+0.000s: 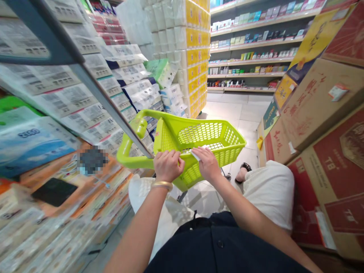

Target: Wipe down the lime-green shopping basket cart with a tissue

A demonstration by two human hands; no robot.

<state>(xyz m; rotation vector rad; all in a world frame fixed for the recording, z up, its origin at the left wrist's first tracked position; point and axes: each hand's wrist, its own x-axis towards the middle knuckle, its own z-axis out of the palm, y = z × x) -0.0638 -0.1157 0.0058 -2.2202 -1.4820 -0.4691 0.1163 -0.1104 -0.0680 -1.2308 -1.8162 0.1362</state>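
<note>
A lime-green plastic shopping cart (196,168) with perforated walls stands in front of me. My left hand (168,165), a gold bangle at its wrist, is closed over the cart's near rim. Right beside it ends a slanted metal pole (113,108) with a grey-blue loop (54,38) at its upper end; I cannot tell whether the pole joins the cart. My right hand (209,163) presses a white cloth or tissue (197,154) against the same rim farther along, its fingers together over it. The palms are hidden.
Stacked tissue packs (93,94) line the left side, with a dark phone-like slab (54,191) lying on orange packs. Yellow-sided packs (196,64) rise beyond the cart. Cardboard boxes (321,102) crowd the right. Shelves of small goods (256,47) stand behind a tiled floor (241,110).
</note>
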